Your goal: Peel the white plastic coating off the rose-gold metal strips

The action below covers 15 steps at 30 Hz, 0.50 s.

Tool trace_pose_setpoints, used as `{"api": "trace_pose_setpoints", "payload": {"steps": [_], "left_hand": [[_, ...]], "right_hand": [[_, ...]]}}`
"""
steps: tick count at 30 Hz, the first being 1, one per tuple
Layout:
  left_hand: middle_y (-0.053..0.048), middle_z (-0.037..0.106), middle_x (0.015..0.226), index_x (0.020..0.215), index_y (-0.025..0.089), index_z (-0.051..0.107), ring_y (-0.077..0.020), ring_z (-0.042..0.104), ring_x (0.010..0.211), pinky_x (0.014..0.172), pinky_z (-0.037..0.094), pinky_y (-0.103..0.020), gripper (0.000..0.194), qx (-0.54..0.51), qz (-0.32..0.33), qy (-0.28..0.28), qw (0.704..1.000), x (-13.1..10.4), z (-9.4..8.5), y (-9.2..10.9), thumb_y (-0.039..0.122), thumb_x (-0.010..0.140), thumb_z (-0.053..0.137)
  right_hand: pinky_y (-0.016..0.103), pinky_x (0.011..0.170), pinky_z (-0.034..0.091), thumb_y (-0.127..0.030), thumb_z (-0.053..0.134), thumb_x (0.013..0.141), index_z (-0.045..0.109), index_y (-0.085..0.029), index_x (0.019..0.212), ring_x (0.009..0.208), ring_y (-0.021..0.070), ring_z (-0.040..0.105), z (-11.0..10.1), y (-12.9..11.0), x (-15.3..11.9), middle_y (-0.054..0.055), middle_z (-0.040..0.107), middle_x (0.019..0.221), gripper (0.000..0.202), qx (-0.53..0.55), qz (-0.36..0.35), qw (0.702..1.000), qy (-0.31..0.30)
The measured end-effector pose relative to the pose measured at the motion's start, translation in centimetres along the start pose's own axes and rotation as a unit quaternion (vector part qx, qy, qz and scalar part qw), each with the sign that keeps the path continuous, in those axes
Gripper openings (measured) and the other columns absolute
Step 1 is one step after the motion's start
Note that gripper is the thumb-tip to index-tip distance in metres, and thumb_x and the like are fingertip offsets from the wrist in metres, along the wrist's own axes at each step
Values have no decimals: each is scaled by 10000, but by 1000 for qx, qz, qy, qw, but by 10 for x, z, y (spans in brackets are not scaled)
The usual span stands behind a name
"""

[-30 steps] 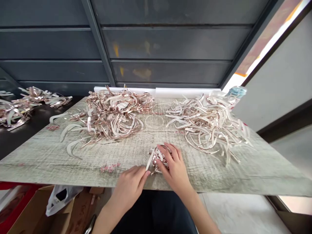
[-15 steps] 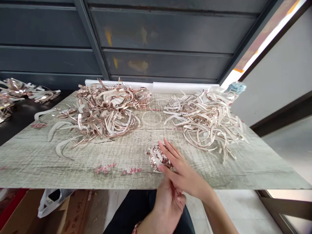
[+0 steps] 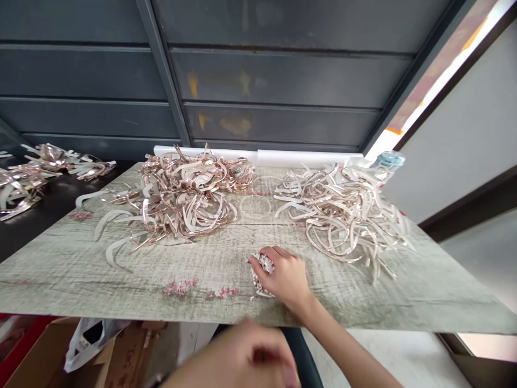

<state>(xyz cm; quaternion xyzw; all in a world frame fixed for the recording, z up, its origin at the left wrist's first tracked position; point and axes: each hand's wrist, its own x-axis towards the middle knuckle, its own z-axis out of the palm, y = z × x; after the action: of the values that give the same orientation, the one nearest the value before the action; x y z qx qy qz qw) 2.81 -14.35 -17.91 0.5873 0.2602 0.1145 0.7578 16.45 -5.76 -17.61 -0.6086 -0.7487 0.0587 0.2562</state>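
Observation:
My right hand (image 3: 286, 276) is closed over a small crumpled bundle of foil strips (image 3: 262, 284), rose-gold and white, near the table's front edge. Part of the bundle is hidden under my palm and fingers. My left hand (image 3: 258, 353) is below the front edge, in front of my lap, with its fingers curled and smeared by motion. Whether it holds anything cannot be made out. Beyond the hands, a pile of rose-gold foil strips (image 3: 189, 199) lies at the left. Another pile of paler, long curled foil strips (image 3: 347, 213) lies at the right.
A wood-patterned cloth (image 3: 218, 258) covers the table. White rolls (image 3: 291, 158) lie along the back, against a grey panelled wall (image 3: 283, 81). A clear and blue plastic item (image 3: 388, 160) stands back right. More foil strips (image 3: 52, 161) lie on a dark surface at left. Below is a cardboard box (image 3: 125, 355).
My right hand has gone from lying with fingers stretched beside the bundle to closing over it. My left hand has pulled away from it, down and toward me. The view has tilted slightly up.

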Motion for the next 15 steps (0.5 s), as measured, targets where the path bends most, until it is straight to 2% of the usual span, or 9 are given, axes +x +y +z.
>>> {"api": "trace_pose_setpoints", "payload": {"steps": [2, 3, 5, 6, 8, 10, 12, 14, 15], "left_hand": [[-21, 710, 707, 890, 230, 749, -155, 630, 639, 604, 426, -240, 335, 120, 29, 167, 978, -16, -50, 35, 500, 944, 557], [-26, 718, 717, 856, 234, 742, -168, 627, 628, 591, 428, -250, 320, 199, 51, 270, 941, -19, -77, 50, 479, 944, 556], [-47, 745, 788, 852, 246, 741, -210, 636, 666, 586, 422, -270, 255, 325, 76, 487, 808, -14, -127, 70, 489, 866, 665], [-72, 752, 843, 857, 237, 734, -240, 656, 754, 620, 430, -278, 221, 332, 83, 532, 774, -9, -149, 75, 456, 837, 707], [-82, 743, 836, 767, 229, 709, -266, 669, 848, 663, 432, -273, 171, 332, 91, 565, 750, 1, -183, 78, 377, 756, 792], [-54, 691, 680, 626, 220, 644, -254, 660, 770, 650, 416, -265, 238, 322, 96, 586, 737, 8, -204, 77, 337, 689, 841], [-26, 632, 592, 625, 217, 627, -222, 623, 660, 614, 399, -261, 253, 295, 116, 616, 721, 10, -217, 81, 363, 720, 812], [-8, 599, 590, 706, 208, 626, -187, 581, 601, 584, 392, -252, 265, 252, 163, 653, 695, 9, -227, 95, 434, 807, 719], [0, 584, 602, 752, 201, 612, -168, 558, 579, 567, 388, -245, 298, 225, 194, 671, 679, 9, -231, 106, 477, 859, 646]], "right_hand": [[330, 627, 552, -493, 575, 953, 766, -221, 908, 723, 279, 760, 2, 1, -1, 97, 786, 823, 335, -2, 2, 1000, 4], [334, 659, 563, -513, 589, 945, 766, -236, 951, 770, 283, 767, 0, 2, -1, 97, 794, 875, 329, 0, -7, 1000, 3], [419, 858, 574, -604, 652, 876, 716, -268, 1207, 1072, 351, 728, -5, 8, -1, 127, 769, 1156, 476, 15, -41, 999, 0], [509, 988, 519, -667, 686, 815, 621, -270, 1371, 1282, 407, 606, -8, 12, 0, 157, 686, 1337, 686, 35, -56, 998, 0], [671, 1125, 332, -758, 674, 753, 355, -261, 1578, 1525, 453, 231, -17, 23, 2, 190, 424, 1594, 1015, 123, -56, 991, -7], [716, 1124, 292, -749, 500, 883, 230, -282, 1618, 1559, 410, 96, -28, 33, 7, 179, 275, 1667, 912, 222, -19, 975, -9], [707, 1127, 299, -657, 407, 978, 263, -313, 1605, 1571, 359, 68, -42, 41, 17, 156, 245, 1681, 729, 266, 16, 964, 16], [698, 1151, 266, -580, 510, 969, 413, -292, 1539, 1576, 353, 53, -58, 41, 33, 160, 308, 1659, 646, 260, 25, 963, 65], [681, 1159, 274, -538, 579, 944, 498, -274, 1480, 1573, 360, 99, -67, 39, 43, 165, 365, 1632, 603, 260, 21, 961, 87]]}}
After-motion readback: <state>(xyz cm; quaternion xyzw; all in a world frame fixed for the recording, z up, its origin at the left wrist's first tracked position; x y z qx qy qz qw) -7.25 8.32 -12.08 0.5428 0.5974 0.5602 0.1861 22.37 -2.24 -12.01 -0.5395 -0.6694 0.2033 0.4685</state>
